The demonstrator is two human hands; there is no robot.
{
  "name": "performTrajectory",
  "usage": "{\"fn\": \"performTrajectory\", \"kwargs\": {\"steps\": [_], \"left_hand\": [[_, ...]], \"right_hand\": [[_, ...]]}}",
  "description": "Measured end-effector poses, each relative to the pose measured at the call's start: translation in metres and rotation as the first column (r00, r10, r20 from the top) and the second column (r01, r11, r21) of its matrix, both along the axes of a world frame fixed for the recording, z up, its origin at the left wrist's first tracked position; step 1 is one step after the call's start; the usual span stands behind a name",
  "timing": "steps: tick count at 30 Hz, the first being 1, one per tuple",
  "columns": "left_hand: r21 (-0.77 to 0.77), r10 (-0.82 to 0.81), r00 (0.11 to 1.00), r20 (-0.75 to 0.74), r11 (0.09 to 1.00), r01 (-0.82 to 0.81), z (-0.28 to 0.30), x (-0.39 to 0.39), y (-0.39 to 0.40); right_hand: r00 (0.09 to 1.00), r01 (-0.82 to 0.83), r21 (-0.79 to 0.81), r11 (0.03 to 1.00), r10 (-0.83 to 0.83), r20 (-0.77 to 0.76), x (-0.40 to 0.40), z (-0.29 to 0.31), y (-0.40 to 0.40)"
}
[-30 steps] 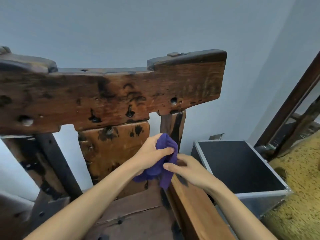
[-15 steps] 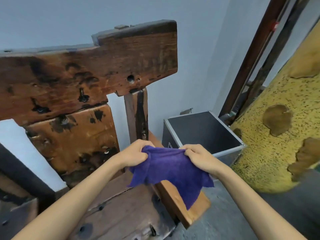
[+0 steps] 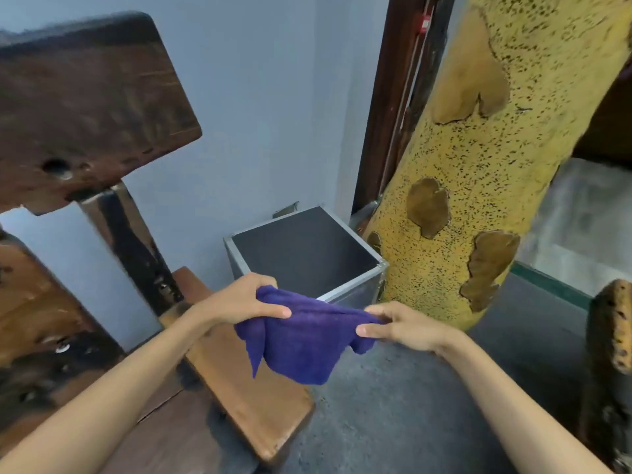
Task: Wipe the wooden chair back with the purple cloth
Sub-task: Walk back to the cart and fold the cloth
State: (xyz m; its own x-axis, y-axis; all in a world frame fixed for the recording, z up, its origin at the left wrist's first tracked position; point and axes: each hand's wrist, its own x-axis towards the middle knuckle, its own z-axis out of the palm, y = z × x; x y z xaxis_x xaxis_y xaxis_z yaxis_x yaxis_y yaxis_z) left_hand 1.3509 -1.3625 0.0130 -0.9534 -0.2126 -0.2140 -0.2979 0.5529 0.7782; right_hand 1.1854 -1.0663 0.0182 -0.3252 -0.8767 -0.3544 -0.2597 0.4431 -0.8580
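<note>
The purple cloth (image 3: 304, 340) hangs spread between my two hands, clear of the chair. My left hand (image 3: 239, 302) grips its left top edge, and my right hand (image 3: 403, 325) pinches its right top edge. The wooden chair back (image 3: 82, 107) is a dark, worn plank at the upper left, with an upright post (image 3: 133, 248) under it. The chair's seat board (image 3: 239, 388) lies below the cloth.
A black box with metal edges (image 3: 355, 295) stands on the grey floor (image 3: 410, 422) just behind the cloth. A thick yellow speckled trunk (image 3: 478, 165) leans at the right. A dark door frame (image 3: 386, 97) rises by the blue wall (image 3: 256, 97).
The view has swung to the right, away from the chair back. My hands have drawn the bunched cloth off the post and spread it out between them.
</note>
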Motion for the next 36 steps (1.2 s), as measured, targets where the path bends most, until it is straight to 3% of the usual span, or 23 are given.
{"fn": "performTrajectory", "kwargs": {"steps": [3, 5, 7, 9, 10, 12, 14, 16, 18, 23, 27, 30, 33, 36], "left_hand": [[0.043, 0.002, 0.996, -0.093, 0.999, 0.002, -0.008, -0.045, 0.016], [-0.064, 0.039, 0.992, -0.117, 0.997, -0.047, -0.017, -0.078, 0.034], [-0.202, 0.153, 0.971, -0.186, 0.961, -0.19, -0.023, -0.1, 0.054], [-0.182, 0.24, 0.93, -0.279, 0.937, -0.297, -0.02, -0.137, 0.095], [-0.129, 0.232, 0.931, -0.281, 0.952, -0.276, -0.015, -0.149, 0.114], [-0.012, -0.008, 0.981, -0.194, 1.0, 0.006, -0.007, -0.177, 0.157], [0.187, -0.331, 0.936, -0.123, 0.918, 0.349, -0.008, -0.199, 0.206], [0.319, -0.479, 0.862, -0.165, 0.801, 0.506, -0.015, -0.224, 0.248], [0.362, -0.501, 0.838, -0.215, 0.756, 0.545, -0.031, -0.253, 0.277], [0.155, -0.499, 0.859, -0.117, 0.845, 0.512, -0.071, -0.32, 0.292], [0.317, -0.469, 0.878, -0.095, 0.822, 0.473, -0.091, -0.413, 0.302], [0.389, -0.454, 0.888, -0.075, 0.807, 0.445, -0.081, -0.471, 0.305], [0.376, -0.548, 0.834, -0.068, 0.76, 0.53, -0.064, -0.532, 0.313], [0.436, -0.537, 0.838, -0.1, 0.733, 0.522, -0.052, -0.58, 0.33]], "right_hand": [[0.971, 0.238, -0.148, 0.96, -0.241, 0.0, -0.029, -0.005, 0.032], [0.933, 0.353, -0.216, 0.911, -0.359, 0.012, -0.045, -0.006, 0.049], [0.902, 0.426, -0.264, 0.865, -0.427, 0.058, -0.052, -0.005, 0.053], [0.824, 0.566, -0.291, 0.772, -0.54, 0.169, -0.07, -0.007, 0.069], [0.773, 0.634, -0.29, 0.717, -0.582, 0.252, -0.075, -0.007, 0.072], [0.661, 0.748, -0.259, 0.611, -0.648, 0.38, -0.088, -0.009, 0.084], [0.589, 0.804, -0.243, 0.543, -0.669, 0.454, -0.101, -0.011, 0.099], [0.527, 0.845, -0.248, 0.474, -0.66, 0.535, -0.118, -0.011, 0.118], [0.475, 0.876, -0.25, 0.413, -0.648, 0.595, -0.138, -0.012, 0.142], [0.435, 0.899, -0.252, 0.359, -0.652, 0.621, -0.184, -0.003, 0.197], [0.392, 0.92, -0.243, 0.308, -0.693, 0.605, -0.259, 0.009, 0.263], [0.271, 0.963, -0.136, 0.234, -0.835, 0.479, -0.306, 0.021, 0.304], [0.139, 0.988, -0.076, 0.132, -0.986, 0.091, -0.35, 0.013, 0.338], [0.101, 0.99, -0.077, 0.118, -0.977, -0.189, -0.383, 0.003, 0.368]]}}
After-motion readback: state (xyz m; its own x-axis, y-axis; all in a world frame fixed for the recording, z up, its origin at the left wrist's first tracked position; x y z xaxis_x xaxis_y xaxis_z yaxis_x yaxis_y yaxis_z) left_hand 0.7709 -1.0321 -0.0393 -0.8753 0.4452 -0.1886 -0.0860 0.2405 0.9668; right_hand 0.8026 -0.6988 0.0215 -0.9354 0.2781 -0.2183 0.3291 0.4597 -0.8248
